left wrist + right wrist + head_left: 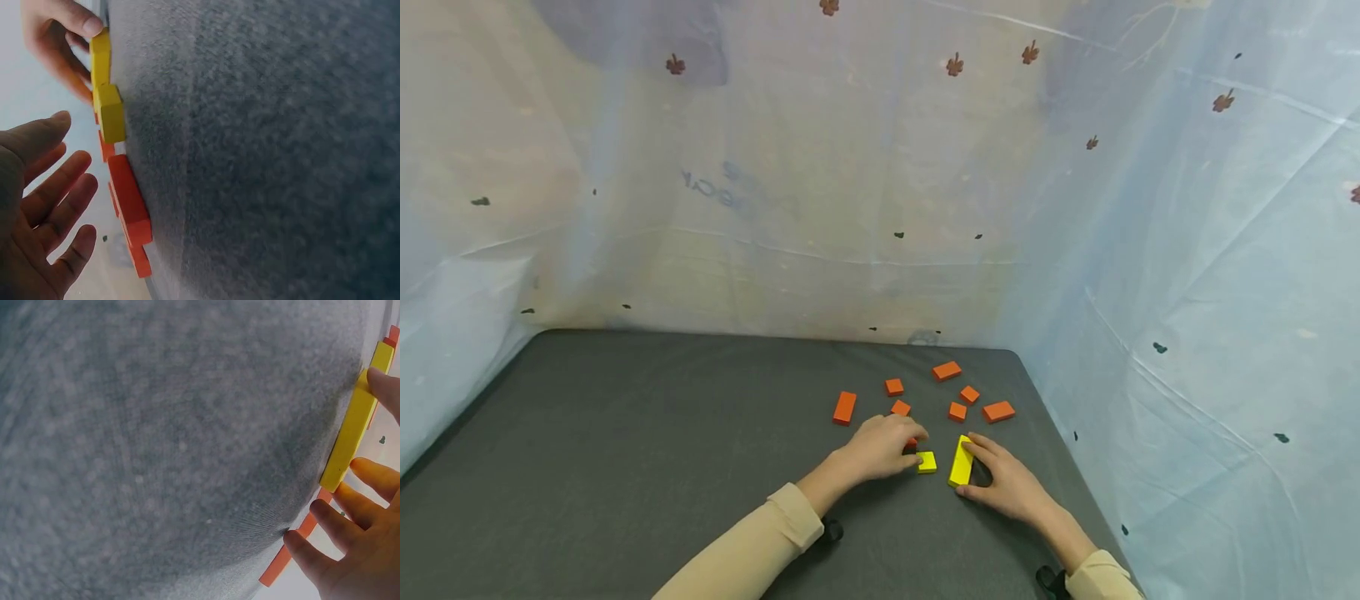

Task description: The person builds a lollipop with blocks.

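My right hand (pixel 1009 483) spans a long yellow block (pixel 960 462) lying on the dark tabletop. In the right wrist view the thumb presses one end of that yellow block (pixel 349 434) and a fingertip meets the other, pinching it lengthwise. To its left lies a short yellow block (pixel 927 462), apart from the long one. My left hand (pixel 883 447) hovers beside the short block and partly covers a red-orange block (pixel 912 442) behind it. Its fingers are spread and hold nothing in the left wrist view, with the short yellow block (pixel 112 119) beyond the thumb.
Several orange blocks lie farther back, among them a long one (pixel 844 408) at left, another (pixel 998 412) at right and a small cube (pixel 957 412) between. Translucent plastic sheeting (pixel 775 283) hangs behind the table and along its right side.
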{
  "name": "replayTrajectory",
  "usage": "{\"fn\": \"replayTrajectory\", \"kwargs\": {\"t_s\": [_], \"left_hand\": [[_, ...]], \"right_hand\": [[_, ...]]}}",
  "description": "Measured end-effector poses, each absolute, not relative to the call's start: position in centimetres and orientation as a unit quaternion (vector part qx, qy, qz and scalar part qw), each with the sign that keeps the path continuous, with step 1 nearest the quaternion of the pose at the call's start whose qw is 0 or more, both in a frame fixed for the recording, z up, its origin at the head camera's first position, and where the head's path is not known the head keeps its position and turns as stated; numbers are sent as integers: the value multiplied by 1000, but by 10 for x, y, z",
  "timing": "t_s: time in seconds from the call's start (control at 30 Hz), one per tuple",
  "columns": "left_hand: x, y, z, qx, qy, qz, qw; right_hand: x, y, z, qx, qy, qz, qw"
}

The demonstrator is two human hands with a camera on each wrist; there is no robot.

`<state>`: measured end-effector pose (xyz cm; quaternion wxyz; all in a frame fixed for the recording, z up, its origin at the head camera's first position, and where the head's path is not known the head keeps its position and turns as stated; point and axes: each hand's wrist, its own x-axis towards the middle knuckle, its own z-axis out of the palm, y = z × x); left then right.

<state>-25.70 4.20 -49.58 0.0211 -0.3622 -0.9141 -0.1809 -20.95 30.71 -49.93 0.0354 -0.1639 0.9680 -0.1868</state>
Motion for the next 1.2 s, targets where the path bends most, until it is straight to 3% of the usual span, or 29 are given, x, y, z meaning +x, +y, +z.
{"fn": "replayTrajectory", "kwargs": {"t_s": [0.6, 1.2], "left_hand": [[-261, 57, -504, -390, -915, -106, 9], [-263, 37, -507, -361, -906, -223, 3]], "right_hand": [[-213, 305, -498, -176, 964, -196, 31], [-215, 298, -495, -159, 963, -218, -10]]}}
